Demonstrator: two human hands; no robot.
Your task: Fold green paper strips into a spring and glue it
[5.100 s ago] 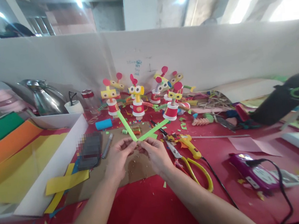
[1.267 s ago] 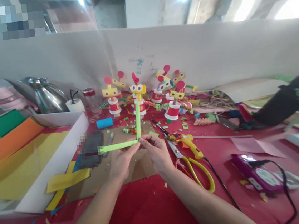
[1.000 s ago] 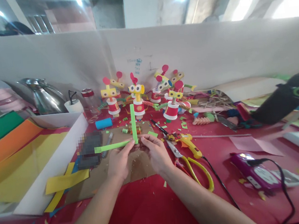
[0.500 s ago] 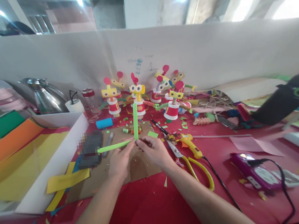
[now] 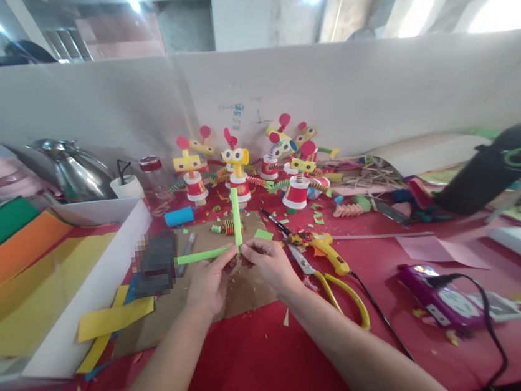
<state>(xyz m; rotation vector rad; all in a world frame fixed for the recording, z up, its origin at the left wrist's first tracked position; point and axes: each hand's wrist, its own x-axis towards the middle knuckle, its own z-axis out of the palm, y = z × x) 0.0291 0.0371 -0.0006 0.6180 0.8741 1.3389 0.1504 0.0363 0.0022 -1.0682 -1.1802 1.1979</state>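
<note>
Two light green paper strips (image 5: 236, 214) meet at a right angle between my fingertips, one pointing away from me and the other to the left. My left hand (image 5: 211, 282) pinches the corner where they meet. From the other side, my right hand (image 5: 268, 260) pinches the same corner; the join itself is mostly hidden by the fingers. Beneath both hands lies a brown cardboard sheet (image 5: 247, 291) with small scraps on it. Just beyond them sit small folded paper springs (image 5: 232, 226) in green and striped colours.
Several paper-cup figures (image 5: 239, 185) stand at the back by the white partition. To the right are scissors (image 5: 303, 259), a yellow glue gun (image 5: 333, 255) and a purple power strip (image 5: 442, 300). A white box (image 5: 88, 297) of coloured paper is at the left, near yellow strips (image 5: 114, 319).
The left-pointing strip has turned slightly closer to level. My fingers still pinch the corner, and the whole view has shifted a little.
</note>
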